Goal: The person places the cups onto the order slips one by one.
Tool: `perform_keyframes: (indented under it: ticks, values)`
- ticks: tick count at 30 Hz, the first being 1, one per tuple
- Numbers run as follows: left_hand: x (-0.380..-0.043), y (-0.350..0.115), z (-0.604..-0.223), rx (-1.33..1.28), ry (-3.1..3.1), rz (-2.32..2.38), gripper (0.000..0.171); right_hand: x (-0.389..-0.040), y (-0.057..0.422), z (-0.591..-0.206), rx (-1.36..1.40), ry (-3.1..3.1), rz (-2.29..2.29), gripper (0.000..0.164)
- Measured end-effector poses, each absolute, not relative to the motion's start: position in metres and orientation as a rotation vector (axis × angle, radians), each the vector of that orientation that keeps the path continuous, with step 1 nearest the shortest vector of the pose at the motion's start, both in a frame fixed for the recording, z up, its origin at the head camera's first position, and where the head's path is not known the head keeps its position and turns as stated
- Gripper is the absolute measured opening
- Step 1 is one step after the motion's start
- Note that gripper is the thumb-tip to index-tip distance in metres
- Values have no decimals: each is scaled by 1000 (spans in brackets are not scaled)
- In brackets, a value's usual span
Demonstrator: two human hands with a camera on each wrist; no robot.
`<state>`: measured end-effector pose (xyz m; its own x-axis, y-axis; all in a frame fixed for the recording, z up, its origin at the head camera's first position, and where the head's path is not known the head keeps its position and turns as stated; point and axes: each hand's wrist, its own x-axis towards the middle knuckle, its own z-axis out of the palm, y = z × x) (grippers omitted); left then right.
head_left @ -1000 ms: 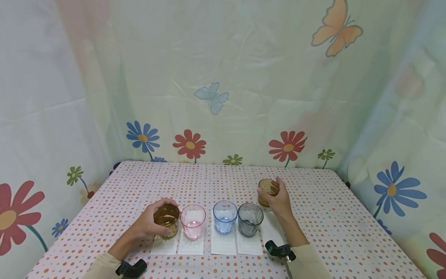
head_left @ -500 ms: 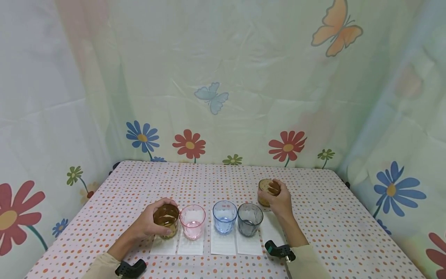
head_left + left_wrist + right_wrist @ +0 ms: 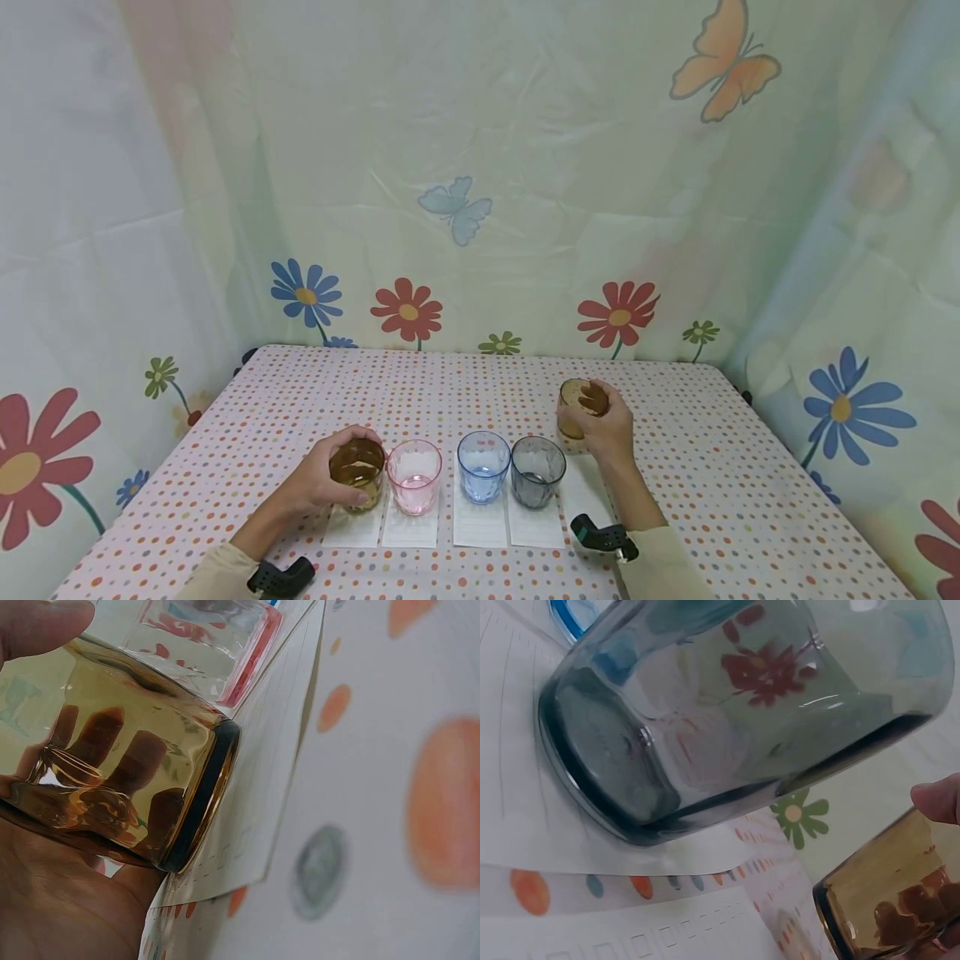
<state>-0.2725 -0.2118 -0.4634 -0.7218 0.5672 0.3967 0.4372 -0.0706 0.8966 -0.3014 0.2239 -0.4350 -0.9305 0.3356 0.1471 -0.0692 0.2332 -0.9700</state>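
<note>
My left hand (image 3: 315, 479) holds an amber glass tumbler (image 3: 356, 483) over the leftmost paper sheet, thumb on the near side and fingers around the far side. In the left wrist view that amber glass (image 3: 142, 757) shows the fingers through its wall. At the back right, my right hand (image 3: 615, 429) grips a second amber glass (image 3: 570, 423), beyond the rightmost paper sheet (image 3: 587, 492). The right wrist view shows this amber glass (image 3: 877, 900) at lower right with the thumb on it. Whether its base touches the table is unclear.
A pink glass (image 3: 415, 479) stands just right of the left amber glass. Then come a blue glass (image 3: 483, 471) and a grey glass (image 3: 538, 475), close together, on paper sheets (image 3: 480, 529). The dotted tablecloth (image 3: 450, 383) reaches a floral curtain (image 3: 360, 208) behind.
The right hand and its amber glass have shifted slightly right and away from me. My left hand and the other glasses stay where they were.
</note>
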Motion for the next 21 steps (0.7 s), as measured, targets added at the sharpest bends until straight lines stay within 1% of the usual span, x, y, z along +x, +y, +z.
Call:
perform_keyframes:
  ticks: [11, 18, 21]
  values:
    - [-272, -212, -462, 1130, 2071, 1924, 64, -293, 230, -422, -255, -2278, 1713, 74]
    - [-272, -212, -463, 1115, 2073, 1920, 65, -292, 234, -417, -286, -2282, 1778, 78]
    - [-272, -211, -463, 1108, 2050, 1930, 66, -291, 234, -416, -286, -2296, 1786, 77]
